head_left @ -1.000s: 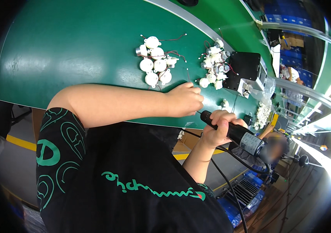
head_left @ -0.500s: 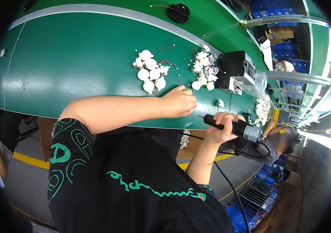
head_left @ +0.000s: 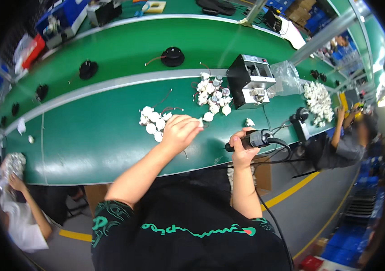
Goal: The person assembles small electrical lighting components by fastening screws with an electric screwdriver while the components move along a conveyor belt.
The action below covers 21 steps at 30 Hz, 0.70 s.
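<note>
My left hand [head_left: 179, 133] is closed over the green bench, its fingertips pinching a small white part [head_left: 200, 122] that is mostly hidden. To its left lies a cluster of white round motor-like parts [head_left: 151, 128] with thin red and black wires. A second pile of white parts with silvery motors [head_left: 212, 95] sits just beyond the fingertips. My right hand [head_left: 243, 152] is wrapped round a black electric screwdriver [head_left: 256, 139], held nearly level above the bench's near edge with its tip end toward the left. A black cable runs from its back end.
A black and silver machine [head_left: 249, 81] stands right of the piles. One loose white part [head_left: 249, 122] lies before it. Farther right is a white heap [head_left: 318, 101]. Black round units [head_left: 173, 57] rest on the green belt behind. Co-workers sit at both sides.
My view has turned leftward and takes in more of the bench. My left hand has lifted, with a white part now showing at its fingertips. The screwdriver stays in my right hand.
</note>
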Each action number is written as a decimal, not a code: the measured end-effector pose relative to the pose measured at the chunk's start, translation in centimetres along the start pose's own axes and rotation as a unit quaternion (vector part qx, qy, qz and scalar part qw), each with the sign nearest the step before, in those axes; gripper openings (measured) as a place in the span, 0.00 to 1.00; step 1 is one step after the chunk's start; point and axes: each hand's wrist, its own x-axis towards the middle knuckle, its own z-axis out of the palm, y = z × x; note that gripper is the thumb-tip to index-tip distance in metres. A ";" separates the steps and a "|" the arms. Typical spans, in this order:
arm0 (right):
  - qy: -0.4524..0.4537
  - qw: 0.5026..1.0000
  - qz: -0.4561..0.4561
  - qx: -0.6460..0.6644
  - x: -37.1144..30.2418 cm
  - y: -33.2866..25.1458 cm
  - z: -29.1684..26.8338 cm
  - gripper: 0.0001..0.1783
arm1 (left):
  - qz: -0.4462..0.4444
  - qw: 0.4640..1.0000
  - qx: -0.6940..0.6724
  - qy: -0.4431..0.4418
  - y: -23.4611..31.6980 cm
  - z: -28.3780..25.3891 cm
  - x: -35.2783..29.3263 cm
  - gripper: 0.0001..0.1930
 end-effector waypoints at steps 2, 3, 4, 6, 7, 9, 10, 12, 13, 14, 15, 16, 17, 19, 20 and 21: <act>-0.017 0.999 0.023 0.017 0.0 0.2 0.2 0.23 | -0.075 0.992 0.053 0.084 -0.7 -1.0 -0.7 0.09; -0.008 1.000 0.025 0.004 0.0 0.3 0.1 0.23 | -0.112 0.987 0.064 0.091 -1.2 -1.3 -1.6 0.08; 0.003 0.999 0.026 0.020 -0.1 0.4 0.4 0.23 | -0.156 0.979 0.082 0.100 -1.6 -1.8 -3.0 0.08; -0.025 0.999 0.023 0.014 0.0 0.6 0.1 0.22 | -0.145 0.979 0.102 0.101 -1.8 -2.0 -3.9 0.07; -0.034 0.999 0.029 0.004 -0.2 0.9 -0.1 0.21 | -0.145 0.977 0.107 0.115 -1.7 -2.1 -4.4 0.08; -0.033 0.999 0.032 0.011 -0.3 1.0 -0.1 0.21 | -0.131 0.974 0.127 0.132 -1.4 -2.0 -4.4 0.10; -0.040 0.999 0.032 0.003 -0.1 0.8 -0.1 0.20 | -0.134 0.973 0.139 0.126 -1.2 -2.1 -4.1 0.11; -0.030 0.999 0.022 0.011 0.0 0.8 -0.2 0.19 | -0.141 0.967 0.171 0.128 -1.4 -2.1 -3.8 0.11; -0.034 0.999 0.014 0.004 -0.1 1.0 -0.2 0.18 | -0.132 0.968 0.174 0.120 -1.6 -2.2 -4.0 0.11; -0.038 0.999 0.006 -0.004 -0.1 1.1 -0.3 0.17 | -0.164 0.961 0.187 0.117 -1.8 -2.3 -4.2 0.12; -0.035 0.999 0.001 -0.007 -0.1 1.3 -0.5 0.17 | -0.196 0.953 0.200 0.114 -1.9 -2.4 -4.4 0.13; -0.023 1.000 -0.001 -0.003 -0.2 1.3 -0.4 0.17 | -0.187 0.956 0.199 0.106 -1.9 -2.3 -4.3 0.13; -0.023 1.000 0.002 -0.015 -0.2 1.1 -0.3 0.18 | -0.190 0.947 0.235 0.105 -1.8 -2.1 -4.2 0.15; -0.021 1.000 0.010 -0.014 -0.4 1.2 -0.3 0.20 | -0.180 0.935 0.290 0.100 -0.7 -2.0 -3.4 0.19; -0.011 1.000 0.008 -0.012 -0.4 1.2 -0.3 0.20 | -0.172 0.937 0.289 0.093 0.1 -1.7 -2.6 0.19; -0.024 0.999 0.003 -0.025 -0.3 1.1 -0.4 0.20 | -0.137 0.951 0.266 0.075 1.0 -1.4 -1.8 0.19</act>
